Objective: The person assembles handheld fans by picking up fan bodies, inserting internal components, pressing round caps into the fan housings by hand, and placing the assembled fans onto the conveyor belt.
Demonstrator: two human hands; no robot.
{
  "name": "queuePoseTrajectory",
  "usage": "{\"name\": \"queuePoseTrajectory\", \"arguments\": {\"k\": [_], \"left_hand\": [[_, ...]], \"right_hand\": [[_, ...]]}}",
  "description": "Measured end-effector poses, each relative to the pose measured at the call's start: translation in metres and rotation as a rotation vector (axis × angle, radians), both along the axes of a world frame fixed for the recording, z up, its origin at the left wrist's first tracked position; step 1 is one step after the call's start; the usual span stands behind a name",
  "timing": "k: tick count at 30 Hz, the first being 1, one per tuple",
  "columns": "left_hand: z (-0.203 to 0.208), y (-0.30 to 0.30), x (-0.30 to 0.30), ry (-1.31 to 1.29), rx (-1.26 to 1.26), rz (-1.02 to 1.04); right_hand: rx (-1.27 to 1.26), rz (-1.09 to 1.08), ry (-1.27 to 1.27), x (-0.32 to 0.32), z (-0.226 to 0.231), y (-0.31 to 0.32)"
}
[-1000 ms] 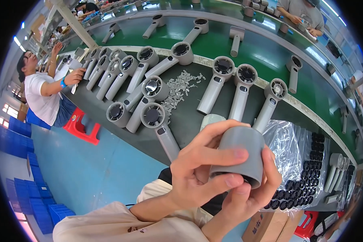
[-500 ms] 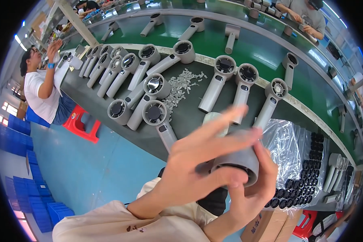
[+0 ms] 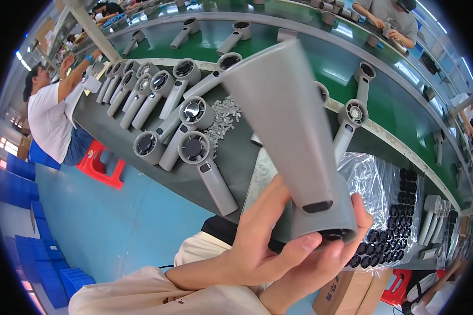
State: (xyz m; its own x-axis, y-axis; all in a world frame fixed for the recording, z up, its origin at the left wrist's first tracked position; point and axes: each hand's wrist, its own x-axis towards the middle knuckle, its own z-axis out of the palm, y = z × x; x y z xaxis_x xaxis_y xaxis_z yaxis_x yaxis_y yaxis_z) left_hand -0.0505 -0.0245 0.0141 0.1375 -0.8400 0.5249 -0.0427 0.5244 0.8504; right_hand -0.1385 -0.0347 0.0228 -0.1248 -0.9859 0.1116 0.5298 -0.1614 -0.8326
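Observation:
A grey handheld fan fills the middle of the view, its broad handle pointing up and away from me. Its round head is at the lower end, tilted so that the dark opening faces down toward me. My left hand is closed on the left side of the head, thumb along the lower rim. From below and the right, my right hand grips the same head, fingers around its far side and rim. A fan lying on the bench is left of my hands, close to a pile of small grey plastic pieces.
More grey fans lie in rows on the dark bench. Black round parts sit beside clear plastic film at right. A green conveyor carrying fans runs beyond. A person sits at left near a red stool.
The fan in my hands has been turned, so its handle now rises toward the far side. My left hand, spread and blurred over it before, has moved lower and closed on the head.

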Motion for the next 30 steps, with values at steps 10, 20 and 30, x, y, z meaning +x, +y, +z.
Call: {"name": "queuePoseTrajectory", "arguments": {"k": [10,20,30], "left_hand": [[0.0,0.001,0.005,-0.039,0.014,0.046],[-0.006,-0.003,0.008,0.027,-0.063,0.108],[0.013,0.004,0.015,-0.086,-0.064,0.068]], "right_hand": [[-0.083,0.054,0.006,0.0,-0.005,-0.001],[-0.122,0.035,-0.02,0.007,-0.011,-0.001],[0.011,-0.037,-0.047,0.011,-0.011,0.002]]}}
